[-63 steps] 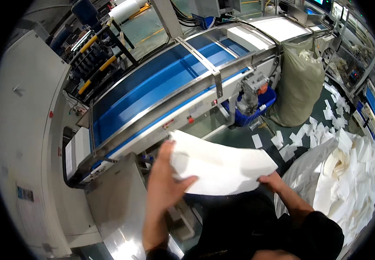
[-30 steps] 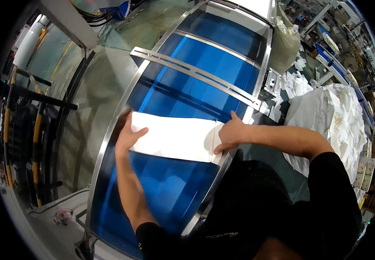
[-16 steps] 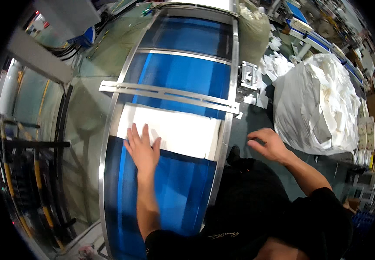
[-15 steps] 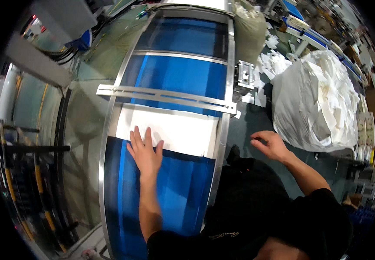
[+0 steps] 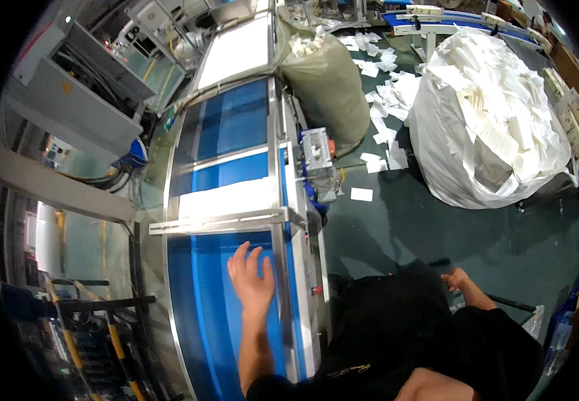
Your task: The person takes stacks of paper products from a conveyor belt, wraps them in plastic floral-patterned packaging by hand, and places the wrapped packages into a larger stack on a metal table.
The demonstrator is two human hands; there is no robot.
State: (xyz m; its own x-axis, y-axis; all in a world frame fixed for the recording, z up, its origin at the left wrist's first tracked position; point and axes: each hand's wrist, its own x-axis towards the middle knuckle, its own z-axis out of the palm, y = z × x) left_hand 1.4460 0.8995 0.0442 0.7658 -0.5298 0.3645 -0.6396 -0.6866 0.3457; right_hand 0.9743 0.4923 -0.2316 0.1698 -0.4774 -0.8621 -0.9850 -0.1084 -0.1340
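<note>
Operator's view, with clock positions read about the centre of the field. Nearest, at 7 o'clock, the left hand [image 5: 253, 284] is open and holds nothing, its fingers parted and slightly bent, over the blue conveyor belt [image 5: 219, 327]; contact with the belt cannot be determined. At 4 o'clock the right hand [image 5: 461, 279] is partly curled beside the dark clothing [image 5: 396, 314]; whether it grips anything cannot be told. At 8 o'clock, beyond the conveyor's outer rail, stands a yellow-and-black barrier [image 5: 117, 341]. A slotted metal crossbar [image 5: 236, 220] spans the belt ahead of the left hand. Just beyond it, at 9 o'clock, the white sheet material [image 5: 226, 198] lies flat across the belt, apart from both hands. Farther off, near 1 o'clock, a grey motor unit [image 5: 317, 150] adjoins the conveyor's side. At 2 o'clock a large white bag [image 5: 436, 160] brims with white offcuts [image 5: 497, 110]. Between 12 and 1 o'clock an olive sack [image 5: 329, 83] stands upright, with white scraps [image 5: 396, 93] strewn over the floor [image 5: 383, 230] between sack and bag.
</note>
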